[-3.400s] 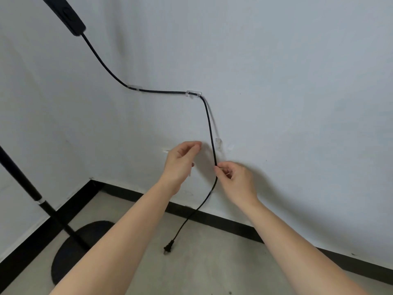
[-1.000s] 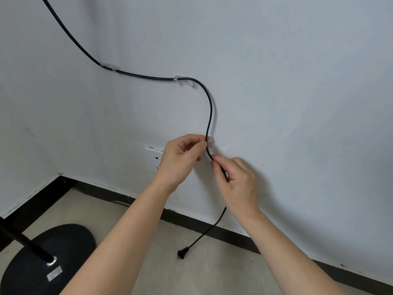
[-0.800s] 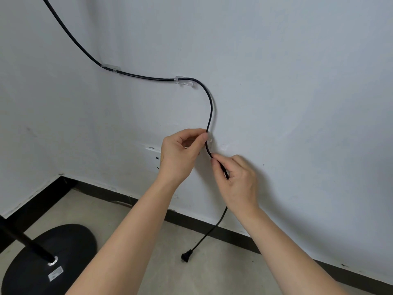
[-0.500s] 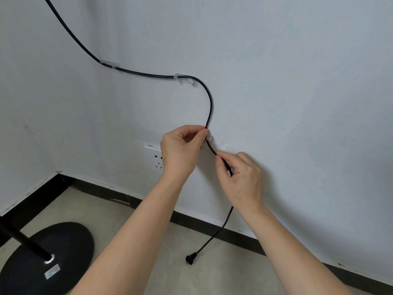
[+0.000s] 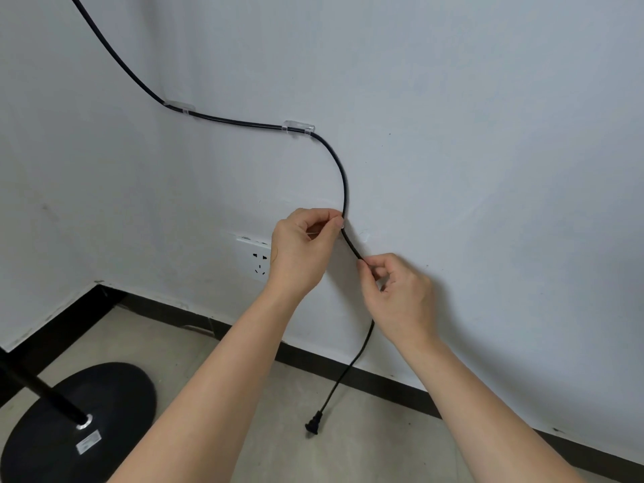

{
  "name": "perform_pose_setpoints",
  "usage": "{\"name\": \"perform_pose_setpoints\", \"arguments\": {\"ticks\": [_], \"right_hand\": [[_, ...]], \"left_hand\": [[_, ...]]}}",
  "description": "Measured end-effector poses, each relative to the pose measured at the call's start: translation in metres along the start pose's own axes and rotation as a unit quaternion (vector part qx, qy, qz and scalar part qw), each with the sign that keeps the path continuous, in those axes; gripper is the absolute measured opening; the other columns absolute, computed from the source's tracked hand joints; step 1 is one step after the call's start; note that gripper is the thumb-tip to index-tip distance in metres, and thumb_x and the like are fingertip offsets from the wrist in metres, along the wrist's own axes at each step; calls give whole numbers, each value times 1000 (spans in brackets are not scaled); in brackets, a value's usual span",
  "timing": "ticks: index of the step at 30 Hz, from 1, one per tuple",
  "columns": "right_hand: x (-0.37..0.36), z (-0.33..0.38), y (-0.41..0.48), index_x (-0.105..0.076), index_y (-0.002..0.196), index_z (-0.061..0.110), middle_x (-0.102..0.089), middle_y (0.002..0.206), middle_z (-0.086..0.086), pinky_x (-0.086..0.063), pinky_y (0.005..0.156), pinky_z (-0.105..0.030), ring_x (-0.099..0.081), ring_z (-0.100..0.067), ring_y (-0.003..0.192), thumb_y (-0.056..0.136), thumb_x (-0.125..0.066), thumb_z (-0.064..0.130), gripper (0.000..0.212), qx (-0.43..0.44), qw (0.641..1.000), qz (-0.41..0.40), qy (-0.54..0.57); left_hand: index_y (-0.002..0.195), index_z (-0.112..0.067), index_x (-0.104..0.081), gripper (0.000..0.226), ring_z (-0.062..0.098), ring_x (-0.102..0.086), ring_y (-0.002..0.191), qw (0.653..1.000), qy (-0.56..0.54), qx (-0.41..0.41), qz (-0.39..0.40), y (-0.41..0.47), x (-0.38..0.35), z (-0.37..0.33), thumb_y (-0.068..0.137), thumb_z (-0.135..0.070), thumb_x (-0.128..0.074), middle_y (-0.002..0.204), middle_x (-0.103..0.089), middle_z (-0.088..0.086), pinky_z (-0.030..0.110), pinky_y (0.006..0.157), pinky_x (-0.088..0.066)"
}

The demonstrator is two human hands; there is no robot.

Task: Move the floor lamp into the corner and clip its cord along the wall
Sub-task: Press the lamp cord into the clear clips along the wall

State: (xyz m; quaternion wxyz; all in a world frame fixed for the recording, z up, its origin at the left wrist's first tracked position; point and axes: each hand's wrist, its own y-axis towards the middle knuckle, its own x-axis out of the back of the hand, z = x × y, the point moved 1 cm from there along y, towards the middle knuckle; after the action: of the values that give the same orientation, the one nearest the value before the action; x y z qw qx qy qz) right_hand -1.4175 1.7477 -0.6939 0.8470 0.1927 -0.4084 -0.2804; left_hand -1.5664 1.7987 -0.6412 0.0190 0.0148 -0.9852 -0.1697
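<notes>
The black lamp cord [image 5: 343, 179] runs down the white wall through two clear clips [image 5: 179, 106] [image 5: 298, 127], then bends downward. My left hand [image 5: 301, 249] pinches the cord against the wall at a third small clear clip [image 5: 340, 224], mostly hidden by my fingertips. My right hand [image 5: 397, 291] grips the cord just below, thumb and forefinger closed on it. The cord hangs on to its plug [image 5: 312, 425], which dangles just above the floor. The floor lamp's round black base [image 5: 69, 420] and pole [image 5: 38, 388] stand in the corner at lower left.
A white wall socket [image 5: 256, 261] sits just left of my left hand, partly covered by it. A black skirting strip [image 5: 383, 381] runs along the foot of both walls. The floor is pale grey concrete [image 5: 348, 454].
My left hand has stayed at the third clip. My right hand slid down and right along the cord, pulling that stretch straighter. The plug swung slightly to the right.
</notes>
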Motion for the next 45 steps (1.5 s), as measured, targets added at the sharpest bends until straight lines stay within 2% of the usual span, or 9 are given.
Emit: {"name": "perform_pose_setpoints", "arguments": {"ticks": [7,16,23,26,29,31,35,39,45], "right_hand": [[-8,3,-2,-71,93,27,-69,74,14,-51,56,-25,-61,-4,59,92,-63,36,12,19,998,50,14],[-24,12,-1,-78,87,25,-70,72,6,-54,62,-29,-62,-11,62,89,-67,32,13,44,998,52,5],[-39,29,1,-73,76,34,-75,73,1,-61,67,-37,-73,-17,71,91,-68,23,19,-130,956,127,232],[-40,42,0,-71,82,30,-75,88,-5,-58,58,-23,-75,-9,75,93,-65,18,18,-202,904,160,341],[-39,46,-1,-71,89,28,-74,98,-3,-56,57,-21,-75,-9,79,94,-65,23,8,-231,877,182,380],[-38,44,-3,-69,91,29,-74,99,-1,-57,57,-21,-74,-8,79,94,-66,28,5,-232,880,183,373],[-41,41,-3,-66,93,29,-72,100,-1,-56,55,-21,-73,-6,77,97,-61,27,7,-230,891,176,349],[-49,43,-5,-62,101,26,-71,99,0,-54,53,-22,-74,-11,77,99,-56,30,8,-233,893,174,344],[-58,47,-9,-65,112,16,-69,98,-3,-56,54,-25,-75,-14,73,99,-56,34,24,-276,883,149,350]], "left_hand": [[101,-27,-75,34,14,-67,92,997,24,-7,69,-5,15,10,89,0,-58,101,-70,-5,34,86,-58],[93,-20,-73,23,16,-69,89,978,-15,205,29,-24,28,60,90,-4,-57,96,-75,1,29,70,-58],[118,-2,-57,26,30,-69,89,864,-36,499,62,-59,70,119,99,-19,-52,105,-71,20,38,66,-57],[130,1,-46,43,42,-67,100,795,-144,583,80,-74,65,134,101,-30,-49,123,-61,30,48,75,-58],[150,-3,-26,62,46,-54,123,732,-335,594,-7,-72,53,139,102,-35,-48,145,-43,32,53,91,-51],[151,2,-27,60,41,-51,129,719,-415,545,-118,-62,50,140,104,-31,-44,144,-47,28,49,97,-47],[138,5,-44,45,31,-62,110,718,-458,471,-231,-47,63,144,105,-25,-44,126,-60,21,40,88,-53],[119,2,-54,31,19,-66,82,773,-382,452,-228,-46,86,144,108,-20,-36,102,-68,13,30,66,-52],[103,-16,-59,8,17,-63,85,871,-223,401,-175,-44,119,133,98,-9,-57,95,-64,4,30,67,-51]]}}
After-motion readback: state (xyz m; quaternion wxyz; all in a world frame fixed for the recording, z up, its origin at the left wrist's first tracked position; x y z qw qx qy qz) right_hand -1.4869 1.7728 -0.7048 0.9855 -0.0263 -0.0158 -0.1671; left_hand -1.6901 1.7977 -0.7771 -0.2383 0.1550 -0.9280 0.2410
